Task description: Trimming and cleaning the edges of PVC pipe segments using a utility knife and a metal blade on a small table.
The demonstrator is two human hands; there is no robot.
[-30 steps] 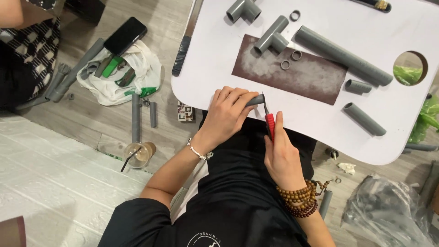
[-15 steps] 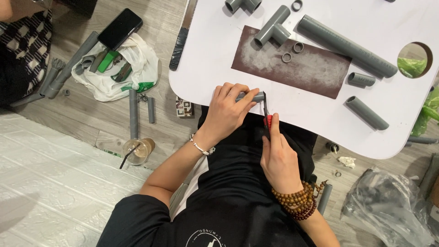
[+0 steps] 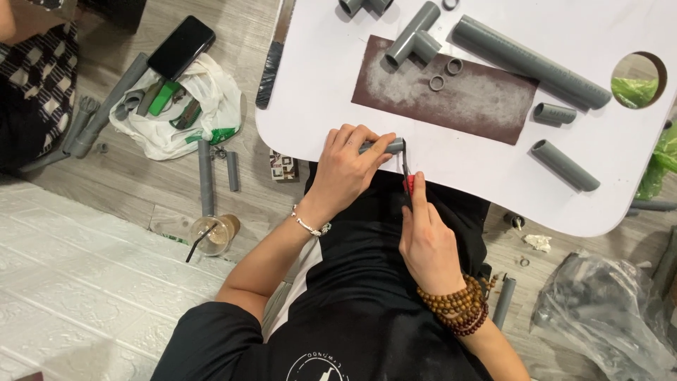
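My left hand [image 3: 348, 171] grips a short grey pipe piece [image 3: 390, 146] lying at the near edge of the white table [image 3: 338, 77]. My right hand [image 3: 428, 240] holds a small red-handled blade [image 3: 407, 169], its thin dark blade upright against the pipe's open end. Both hands are at the table's front edge, above my lap. A brown sandpaper sheet [image 3: 486, 106] with grey dust lies just beyond them.
On the table: grey tee fittings [image 3: 415, 39], two small rings [image 3: 446, 74], a long pipe [image 3: 529, 62], two short pipes [image 3: 564, 164], a round hole [image 3: 638, 79]. On the floor: white bag with a phone [image 3: 181, 47], loose pipe pieces [image 3: 205, 176], a drink cup [image 3: 214, 235], a plastic bag [image 3: 606, 314].
The hands and pipe stay at the table edge; the blade has shifted slightly along the pipe's end. The view has drifted a little.
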